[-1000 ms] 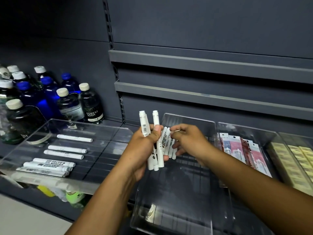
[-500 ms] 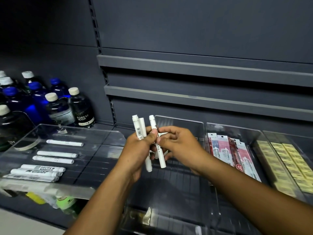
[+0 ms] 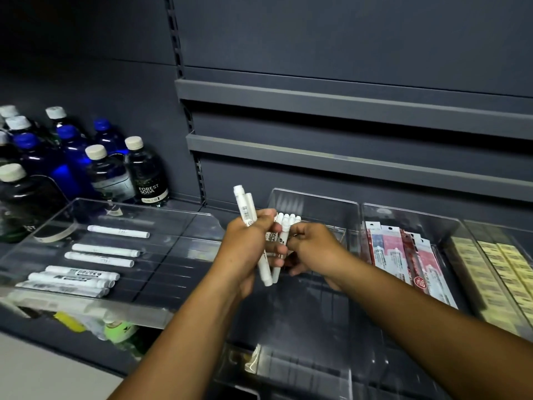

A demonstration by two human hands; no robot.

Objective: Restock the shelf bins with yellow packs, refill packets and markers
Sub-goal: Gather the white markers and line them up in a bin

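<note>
My left hand point(image 3: 248, 243) grips white markers point(image 3: 245, 206) at centre frame, and my right hand point(image 3: 314, 249) pinches the bundle, above the middle bin point(image 3: 314, 202). The left tray point(image 3: 173, 226) holds loose markers point(image 3: 101, 256). The next bin point(image 3: 403, 215) holds refill packets point(image 3: 401, 255), and the far-right bin point(image 3: 496, 230) yellow packs point(image 3: 496, 272).

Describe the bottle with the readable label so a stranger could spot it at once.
Find the crowd of bottles at the far left. The soda bottle stands at their right edge, beside the slotted upright. Alone among them, its label reads FOREST SODA.
</note>
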